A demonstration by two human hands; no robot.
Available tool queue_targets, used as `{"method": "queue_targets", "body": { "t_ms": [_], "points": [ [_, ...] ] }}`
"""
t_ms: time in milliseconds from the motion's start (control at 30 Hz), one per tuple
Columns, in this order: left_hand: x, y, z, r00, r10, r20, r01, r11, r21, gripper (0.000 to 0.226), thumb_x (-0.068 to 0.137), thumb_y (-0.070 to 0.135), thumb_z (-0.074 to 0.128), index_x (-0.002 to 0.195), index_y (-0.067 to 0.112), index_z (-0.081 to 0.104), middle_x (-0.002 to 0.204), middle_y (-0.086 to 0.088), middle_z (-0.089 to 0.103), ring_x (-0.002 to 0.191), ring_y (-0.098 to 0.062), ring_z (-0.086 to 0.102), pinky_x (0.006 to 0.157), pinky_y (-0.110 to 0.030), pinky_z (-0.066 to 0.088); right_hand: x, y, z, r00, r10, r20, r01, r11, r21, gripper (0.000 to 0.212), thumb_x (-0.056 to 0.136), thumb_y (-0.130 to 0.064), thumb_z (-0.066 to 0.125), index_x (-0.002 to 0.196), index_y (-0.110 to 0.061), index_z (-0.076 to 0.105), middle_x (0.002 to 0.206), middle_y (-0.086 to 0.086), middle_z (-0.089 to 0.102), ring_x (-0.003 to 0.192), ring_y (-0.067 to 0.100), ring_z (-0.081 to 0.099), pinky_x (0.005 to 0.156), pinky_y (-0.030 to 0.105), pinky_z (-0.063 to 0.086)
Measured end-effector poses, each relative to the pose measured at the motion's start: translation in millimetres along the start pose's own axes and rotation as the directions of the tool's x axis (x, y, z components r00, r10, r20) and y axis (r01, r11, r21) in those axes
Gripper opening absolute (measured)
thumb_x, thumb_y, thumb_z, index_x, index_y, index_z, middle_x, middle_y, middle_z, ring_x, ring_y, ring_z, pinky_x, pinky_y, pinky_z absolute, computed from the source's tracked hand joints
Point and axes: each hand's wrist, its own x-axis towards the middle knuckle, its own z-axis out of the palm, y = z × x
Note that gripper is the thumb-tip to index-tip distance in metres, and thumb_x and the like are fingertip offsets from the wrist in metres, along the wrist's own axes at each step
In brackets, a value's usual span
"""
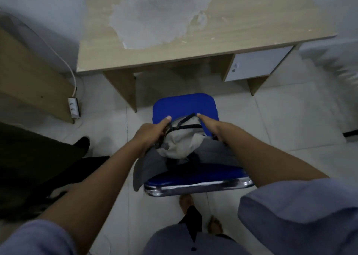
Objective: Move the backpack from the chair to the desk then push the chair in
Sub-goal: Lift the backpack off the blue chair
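A grey and beige backpack point(179, 146) with dark straps rests on the blue seat of a chair point(184, 105) with a chrome back rail. My left hand point(153, 130) grips the backpack's left top side. On the other side my right hand point(210, 125) holds its right top edge, thumb on a strap. The wooden desk point(242, 30) stands just beyond the chair, its top worn with a large pale peeled patch. The chair is pulled out from the desk.
A white power strip point(73, 107) with its cable lies on the tiled floor left of the desk, beside a wooden cabinet point(29, 80). A white drawer point(255, 63) hangs under the desk's right side. Dark cloth point(38, 157) lies at the left. My bare feet point(199, 214) stand behind the chair.
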Motion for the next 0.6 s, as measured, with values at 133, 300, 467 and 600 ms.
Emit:
{"method": "queue_targets", "body": {
  "t_ms": [133, 300, 467, 600],
  "points": [
    [35, -23, 19, 0.958, -0.285, -0.021, 0.278, 0.947, -0.163, 0.111, 0.063, 0.096, 0.045, 0.123, 0.004, 0.063, 0.119, -0.015, 0.066, 0.102, -0.034, 0.064, 0.087, -0.039, 0.053, 12, 0, 7, 0.999, 0.023, 0.046, -0.025, 0.998, 0.055, 0.077, 0.097, -0.071, 0.035, 0.155, -0.020, 0.036, 0.163, 0.011, 0.030, 0.147, 0.034, 0.030, 0.111, 0.045, 0.030],
    [74, -53, 22, 0.913, -0.330, 0.242, 0.378, 0.906, -0.191, 0.115, 0.058, 0.096, 0.049, 0.141, 0.016, 0.057, 0.132, -0.016, 0.064, 0.112, -0.035, 0.064, 0.098, -0.043, 0.053, 30, 2, 20, 0.982, 0.088, 0.168, -0.096, 0.994, 0.043, 0.055, 0.093, -0.063, 0.057, 0.112, -0.014, 0.067, 0.101, 0.008, 0.067, 0.091, 0.025, 0.062, 0.089, 0.041, 0.050],
    [80, -53, 25, 0.941, -0.278, 0.195, 0.305, 0.944, -0.125, 0.056, 0.093, 0.057, 0.058, 0.130, 0.014, 0.059, 0.129, -0.016, 0.063, 0.108, -0.033, 0.062, 0.087, -0.040, 0.053, 42, 16, 29, 0.992, 0.073, -0.101, -0.077, 0.996, -0.045, 0.012, 0.098, -0.020, 0.056, 0.103, -0.010, 0.059, 0.091, 0.011, 0.063, 0.072, 0.022, 0.059, 0.059, 0.031, 0.049],
    [75, -48, 28, 0.926, -0.337, 0.171, 0.368, 0.906, -0.208, 0.057, 0.095, 0.042, 0.063, 0.141, 0.009, 0.052, 0.139, -0.017, 0.057, 0.122, -0.037, 0.057, 0.083, -0.040, 0.047, 36, 20, 18, 0.986, -0.075, -0.146, 0.082, 0.996, 0.042, 0.006, 0.092, -0.011, 0.069, 0.094, -0.006, 0.070, 0.087, 0.011, 0.070, 0.072, 0.022, 0.066, 0.063, 0.034, 0.058]
  ]
}}
